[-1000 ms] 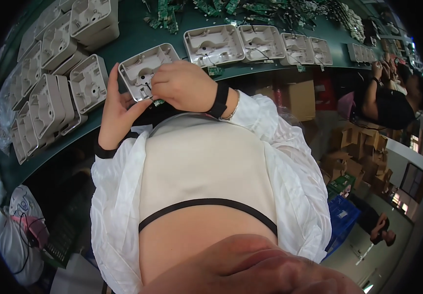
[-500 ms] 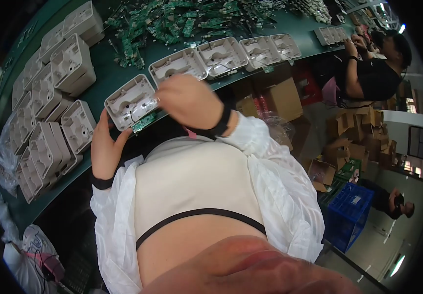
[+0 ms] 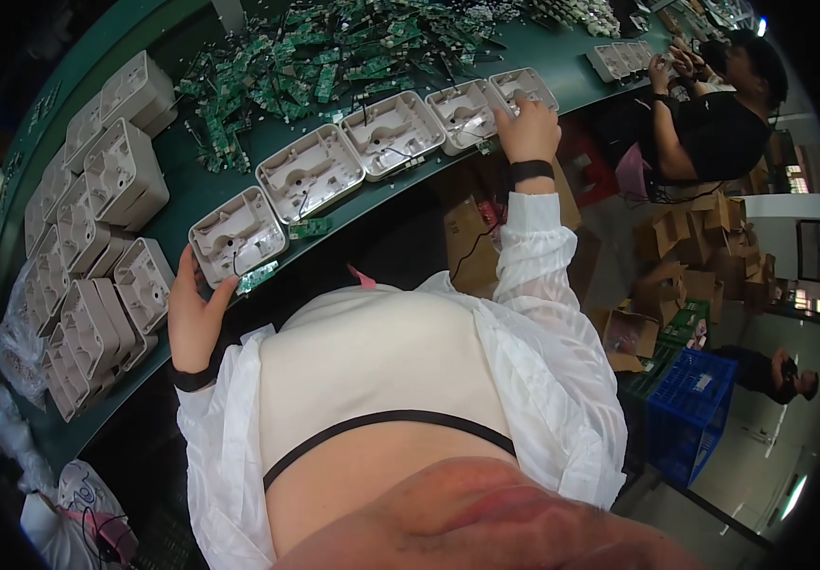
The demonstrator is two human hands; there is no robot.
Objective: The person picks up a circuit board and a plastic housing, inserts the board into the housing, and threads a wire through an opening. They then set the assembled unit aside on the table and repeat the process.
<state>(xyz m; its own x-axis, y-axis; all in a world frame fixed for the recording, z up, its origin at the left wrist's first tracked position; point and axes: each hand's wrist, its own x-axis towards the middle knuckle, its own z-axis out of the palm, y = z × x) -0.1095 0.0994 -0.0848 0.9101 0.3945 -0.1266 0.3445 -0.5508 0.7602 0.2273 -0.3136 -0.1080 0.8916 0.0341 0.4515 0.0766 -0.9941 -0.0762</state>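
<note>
My left hand (image 3: 196, 313) grips the near-left corner of the nearest pale plastic housing (image 3: 237, 236), thumb on its near side and fingers along its left wall. A small green circuit board (image 3: 258, 276) with a thin dark wire hangs at that housing's near edge. The second housing (image 3: 310, 176) has a similar board (image 3: 311, 228) beside it. Farther along the row stand a third housing (image 3: 391, 135) and a fourth (image 3: 464, 112). At the row's right end, my right hand (image 3: 530, 135) has its fingers bent over the near rim of the last housing (image 3: 522, 84); its fingertips are partly hidden.
Behind the row lies a large heap of green circuit boards (image 3: 324, 66). Stacked housings (image 3: 125, 176) fill the table's left side, beside clear plastic bags (image 3: 20, 323). Right of me are a co-worker (image 3: 714, 123), cardboard boxes (image 3: 661, 294) and a blue crate (image 3: 690, 408).
My right hand has gone from the nearest housing to the right end of the row. My left hand keeps its hold on the nearest housing. The whole view has shifted.
</note>
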